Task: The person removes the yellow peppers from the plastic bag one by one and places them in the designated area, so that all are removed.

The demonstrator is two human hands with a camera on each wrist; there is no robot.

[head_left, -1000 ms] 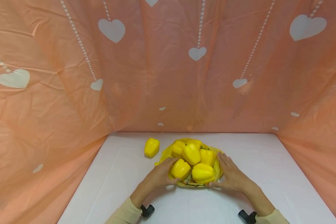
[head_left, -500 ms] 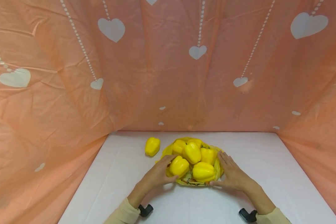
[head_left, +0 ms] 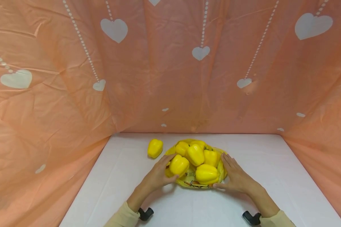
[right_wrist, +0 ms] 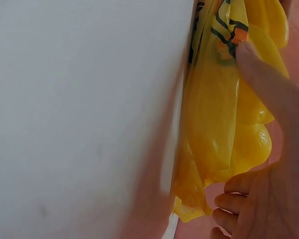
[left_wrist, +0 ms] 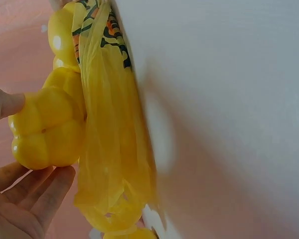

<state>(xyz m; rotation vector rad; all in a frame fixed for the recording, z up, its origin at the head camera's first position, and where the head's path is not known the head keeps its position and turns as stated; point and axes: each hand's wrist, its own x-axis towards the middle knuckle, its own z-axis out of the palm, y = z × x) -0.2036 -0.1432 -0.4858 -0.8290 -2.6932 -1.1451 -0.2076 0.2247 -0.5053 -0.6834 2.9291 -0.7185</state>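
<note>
My left hand [head_left: 156, 176] holds a yellow bell pepper [head_left: 179, 165] between thumb and fingers, over the left side of a yellow plastic bag [head_left: 184, 183]. In the left wrist view, the pepper's lobed end [left_wrist: 47, 129] faces the camera, beside the bag's crinkled wall [left_wrist: 109, 124]. Several other yellow bell peppers [head_left: 195, 155] lie heaped on the opened bag. At the bag's right side is my right hand [head_left: 237, 176], fingers extended. Its thumb [right_wrist: 261, 74] touches the printed plastic in the right wrist view.
One loose yellow bell pepper [head_left: 155, 148] lies on the white table [head_left: 125, 164], left of the bag. Peach-coloured curtains with white hearts [head_left: 170, 78] enclose the back and both sides. A black device [head_left: 251, 218] is strapped at each wrist.
My left hand has shifted slightly left and up with the front-left bell pepper, exposing more of the bag's print. The right hand has stayed nearly in place.
</note>
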